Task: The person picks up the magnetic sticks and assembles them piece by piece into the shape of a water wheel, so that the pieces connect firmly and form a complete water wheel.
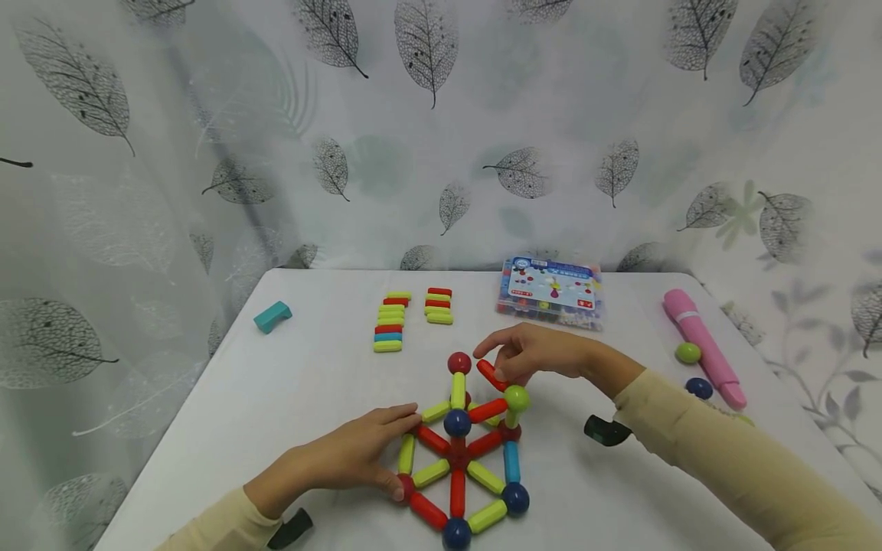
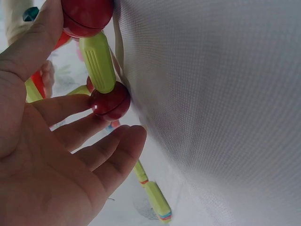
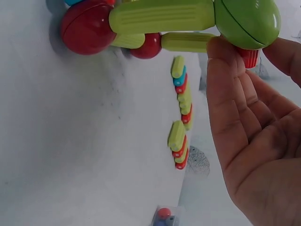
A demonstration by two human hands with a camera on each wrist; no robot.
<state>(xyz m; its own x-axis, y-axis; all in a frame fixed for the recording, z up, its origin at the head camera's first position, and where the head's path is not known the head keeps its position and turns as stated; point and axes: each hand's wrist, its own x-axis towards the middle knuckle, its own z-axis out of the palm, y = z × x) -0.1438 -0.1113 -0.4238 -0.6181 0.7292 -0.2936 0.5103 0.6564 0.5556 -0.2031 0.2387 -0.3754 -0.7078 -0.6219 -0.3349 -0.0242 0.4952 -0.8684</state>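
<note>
- The multicoloured structure of plastic rods and balls [image 1: 458, 459] lies flat at lower centre of the head view on the white table [image 1: 317, 383], with a few rods rising from it.
- The right hand [image 1: 534, 353], centre of the head view, pinches a short red plastic rod [image 1: 492, 374] between thumb and fingertips, just above the green plastic ball [image 1: 516, 397]. In the right wrist view only the ribbed end of this rod [image 3: 248, 57] shows behind the ball [image 3: 247, 21]; the rest is hidden.
- The left hand [image 1: 358, 455], lower centre-left, rests against the structure's left edge, fingers near straight and gripping nothing. Its thumb touches a dark red plastic ball [image 1: 405, 488] at the lower left corner.
- In the left wrist view the fingers [image 2: 101, 148] lie loosely spread beside a red ball [image 2: 110, 102] and a lime rod [image 2: 98, 61]; the structure is mostly cut off at the frame's top.
- Two rows of spare coloured rods [image 1: 389, 321] lie at upper centre of the table; they appear blurred in the right wrist view.
- A clear plastic parts box with printed label [image 1: 551, 292] stands behind the right hand; its print is unreadable.
- A pink cylindrical object [image 1: 703, 346], a loose green ball [image 1: 687, 353] and a blue ball [image 1: 699, 388] lie at right, a teal block [image 1: 272, 316] at upper left.
</note>
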